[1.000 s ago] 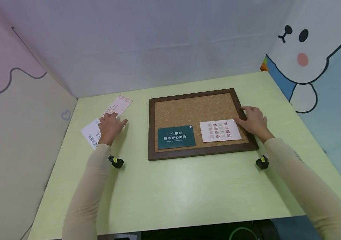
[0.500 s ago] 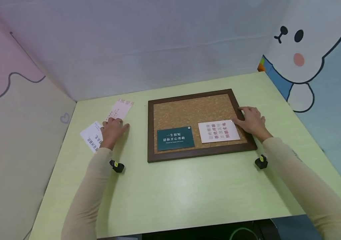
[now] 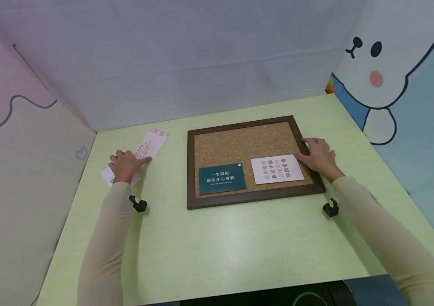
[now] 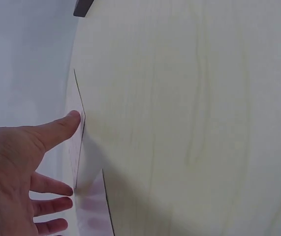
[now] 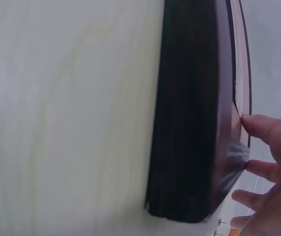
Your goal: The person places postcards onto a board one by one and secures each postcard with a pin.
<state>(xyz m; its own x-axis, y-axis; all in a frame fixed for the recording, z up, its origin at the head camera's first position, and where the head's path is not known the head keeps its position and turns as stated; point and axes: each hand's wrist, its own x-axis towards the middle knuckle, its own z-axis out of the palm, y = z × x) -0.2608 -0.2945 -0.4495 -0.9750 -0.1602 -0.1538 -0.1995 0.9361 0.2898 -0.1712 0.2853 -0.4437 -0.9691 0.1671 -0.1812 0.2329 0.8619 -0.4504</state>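
My left hand (image 3: pixel 126 165) is over the white card (image 3: pixel 107 175) at the table's left, covering most of it. Its thumb reaches toward a pink card (image 3: pixel 150 143) with red lettering. In the left wrist view the thumb stands apart from the loosely bent fingers (image 4: pixel 54 205), with nothing visibly held; contact with the cards is unclear. At the right side of a brown-framed corkboard (image 3: pixel 243 138), my right hand (image 3: pixel 319 158) rests on the frame, thumb at the top right corner of a white card (image 3: pixel 277 169) with red and grey lettering. A green card (image 3: pixel 222 178) lies left of it, with a pin at its corner.
The corkboard lies flat on a pale yellow-green table (image 3: pixel 217 250). A wall borders the table at the back, with others at left and right. Small black devices (image 3: pixel 138 204) are worn at both wrists.
My left hand has moved left, from between the two loose cards to over the white one, uncovering more of the pink card. My right hand stays at the frame.
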